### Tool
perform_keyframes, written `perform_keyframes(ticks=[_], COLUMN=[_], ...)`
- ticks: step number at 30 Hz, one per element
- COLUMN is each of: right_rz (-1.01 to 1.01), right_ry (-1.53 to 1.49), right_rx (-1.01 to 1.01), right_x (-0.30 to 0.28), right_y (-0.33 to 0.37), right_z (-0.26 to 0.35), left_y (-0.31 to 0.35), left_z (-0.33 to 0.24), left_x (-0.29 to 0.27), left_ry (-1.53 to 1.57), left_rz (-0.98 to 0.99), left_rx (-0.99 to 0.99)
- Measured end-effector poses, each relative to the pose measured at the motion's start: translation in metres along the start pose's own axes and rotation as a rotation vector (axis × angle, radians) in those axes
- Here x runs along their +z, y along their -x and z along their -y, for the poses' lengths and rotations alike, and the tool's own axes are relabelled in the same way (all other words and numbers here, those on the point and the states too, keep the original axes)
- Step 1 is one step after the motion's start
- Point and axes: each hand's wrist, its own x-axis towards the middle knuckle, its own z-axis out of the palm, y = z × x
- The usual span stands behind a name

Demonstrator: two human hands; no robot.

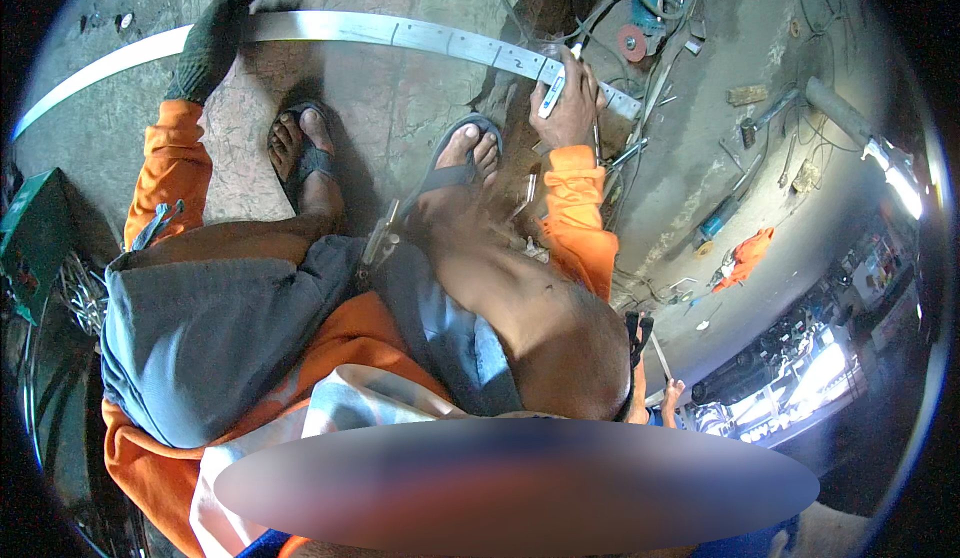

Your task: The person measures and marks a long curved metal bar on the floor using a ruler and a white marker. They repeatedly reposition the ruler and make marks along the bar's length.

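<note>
A long, pale metal flat bar (420,36) lies across the floor in front of my feet, curved by the lens, with short dark marks along its right half. My left hand (208,48), in a dark knitted glove, is closed over the bar on the left; its fingertips are partly hidden. Near the bar's right end, my bare right hand (568,108) grips a white marker pen (551,93) that slants over the bar. The pen's tip is too small to make out clearly.
A blue angle grinder (648,3) with a reddish disc lies beyond the bar's right end, among cables. To the right are another blue tool (712,226), an orange cloth (747,255) and scattered metal scraps. A green metal box (35,233) stands at left. Another person's hand (673,395) shows lower right.
</note>
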Motion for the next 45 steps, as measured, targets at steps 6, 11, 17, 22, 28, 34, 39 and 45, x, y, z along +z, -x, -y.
perform_keyframes(ticks=[6, 11, 17, 22, 28, 34, 39, 45], right_rz=[0.2, 0.206, 0.202, 0.175, 0.114, -0.505, -0.203, -0.117], right_ry=[0.252, 0.207, 0.221, 0.38, 0.317, -0.329, -1.141, -0.731], right_rx=[-0.15, -0.183, -0.147, -0.053, 0.175, 0.139, 0.535, -0.231], right_x=[0.001, 0.002, -0.014, -0.049, -0.083, -0.05, 0.021, 0.047], right_y=[-0.01, -0.007, -0.001, 0.007, 0.021, 0.037, 0.059, 0.053], right_z=[-0.025, -0.041, -0.079, -0.115, -0.117, -0.064, 0.066, 0.134], left_y=[-0.003, -0.011, -0.001, 0.002, -0.012, -0.027, -0.037, -0.047], left_z=[-0.019, -0.035, -0.037, -0.031, -0.058, -0.11, -0.136, -0.133], left_x=[-0.003, 0.0, -0.003, 0.004, 0.018, 0.033, 0.039, 0.054], left_ry=[0.064, -0.094, -0.098, -0.075, -0.003, 0.115, 0.104, 0.14], left_rz=[0.029, 0.116, 0.082, 0.119, 0.16, 0.205, 0.296, 0.292], left_rx=[-0.111, 0.027, 0.053, 0.076, 0.114, 0.163, 0.187, 0.279])
